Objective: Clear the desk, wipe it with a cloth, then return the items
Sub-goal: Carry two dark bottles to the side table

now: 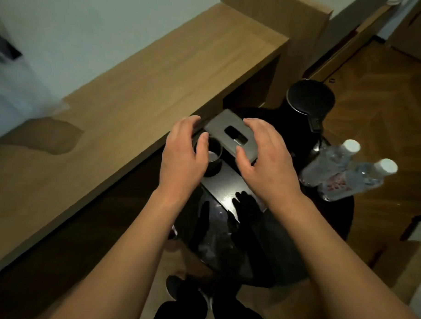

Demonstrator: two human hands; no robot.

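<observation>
Landmark: the grey box [231, 137], a flat tissue-box cover with one slot in its top, lying among dark things on a round black side table [321, 246].
Hands: two. The left hand [184, 156] and the right hand [266, 161] bracket the box, fingers curved and spread; whether they touch its edges I cannot tell, and nothing looks clamped yet.
Why so held: my guess is a two-sided lift, since the box is broad and flat.
Tray: one glossy black tray [227, 191] just nearer than the box, under the wrists.
Cup: one dark cup [213, 157] at the box's left corner, partly behind the left thumb.
Bottles: two, white-capped [331, 166] and [361, 179], lying right of the box at the table's edge, parked off the work surface.
Kettle: one black kettle [309, 98] just beyond the box.
Counter: the wooden counter [135, 90] runs left of and beyond the box; the visible stretch carries no small items, which suggests clearing is done or nearly so.
</observation>
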